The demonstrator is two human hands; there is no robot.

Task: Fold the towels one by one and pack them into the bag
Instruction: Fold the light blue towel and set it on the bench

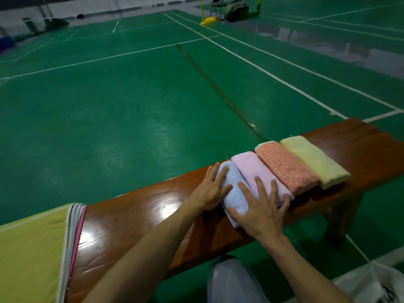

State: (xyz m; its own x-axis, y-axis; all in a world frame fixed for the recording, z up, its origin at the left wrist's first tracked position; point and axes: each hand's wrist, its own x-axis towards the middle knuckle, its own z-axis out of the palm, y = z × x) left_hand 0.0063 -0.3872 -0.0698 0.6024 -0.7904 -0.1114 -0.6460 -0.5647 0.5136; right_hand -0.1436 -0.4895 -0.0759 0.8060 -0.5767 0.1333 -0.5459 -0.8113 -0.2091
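I've got L hand (211, 189) and R hand (262, 206) flat, fingers spread, on the folded blue towel (235, 193) at the row's left end, long axis crosswise on the wooden bench (131, 215); the plastic bag (371, 283) sits on the floor near-right, so R's closer.

Both bare forearms (140, 248) reach forward and converge. The left hand (208, 190) lies palm down with fingers straight; the right hand (263, 207) lies palm down just beside it, fingers straight and spread.
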